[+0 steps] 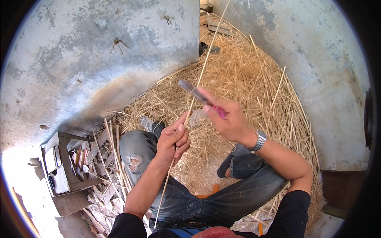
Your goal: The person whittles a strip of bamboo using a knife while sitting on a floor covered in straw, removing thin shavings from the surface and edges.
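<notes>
A long, thin, pale cane stick (206,63) runs slantwise from near my lap up to the top edge of the head view. My left hand (173,141) is closed round its lower middle. Above and to the right, my right hand (229,119) grips a knife (192,91) with a pink handle, slightly blurred. The blade points up and left and crosses the stick; whether it touches cannot be told. A metal watch (258,141) sits on my right wrist.
Straw-like shavings (238,67) cover the floor between two worn grey walls (119,43). Long strips (115,146) lean by my left knee, beside a metal-framed box (65,166) with assorted items. Loose sticks (279,87) lie along the right wall. A dark shoe (210,48) lies at the far side.
</notes>
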Demonstrator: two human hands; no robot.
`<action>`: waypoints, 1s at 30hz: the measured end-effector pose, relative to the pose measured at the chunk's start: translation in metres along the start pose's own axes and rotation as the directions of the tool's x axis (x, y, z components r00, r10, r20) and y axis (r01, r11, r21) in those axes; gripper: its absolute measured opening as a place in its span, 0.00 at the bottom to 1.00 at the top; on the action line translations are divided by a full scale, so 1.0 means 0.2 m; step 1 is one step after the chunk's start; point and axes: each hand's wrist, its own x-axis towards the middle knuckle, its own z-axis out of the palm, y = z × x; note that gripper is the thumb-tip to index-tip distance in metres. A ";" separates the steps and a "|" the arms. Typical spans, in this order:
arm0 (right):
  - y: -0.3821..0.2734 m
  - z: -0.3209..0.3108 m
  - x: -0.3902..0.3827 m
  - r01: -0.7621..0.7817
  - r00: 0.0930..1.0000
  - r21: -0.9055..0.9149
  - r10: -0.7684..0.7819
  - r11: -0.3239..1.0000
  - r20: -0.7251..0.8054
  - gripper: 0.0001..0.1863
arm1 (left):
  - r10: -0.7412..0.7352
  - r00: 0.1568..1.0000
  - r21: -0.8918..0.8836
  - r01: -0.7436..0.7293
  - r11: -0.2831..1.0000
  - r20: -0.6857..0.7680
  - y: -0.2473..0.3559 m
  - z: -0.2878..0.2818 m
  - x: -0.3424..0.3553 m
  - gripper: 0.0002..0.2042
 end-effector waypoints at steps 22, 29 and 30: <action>0.18 0.09 -0.08 0.278 0.958 -0.219 -0.286 0.935 -0.005 0.20 | -0.075 0.997 0.106 0.075 0.992 -0.006 -0.04 0.03 -0.01 0.18; 0.13 0.17 -0.12 -0.006 0.999 0.043 0.004 0.999 0.040 0.21 | -0.078 0.996 0.061 0.081 0.995 -0.044 -0.03 0.06 -0.01 0.07; 0.12 0.16 -0.12 -0.005 0.999 0.042 0.003 0.999 0.038 0.21 | -0.078 0.996 0.062 0.081 0.995 -0.042 -0.04 0.05 -0.01 0.07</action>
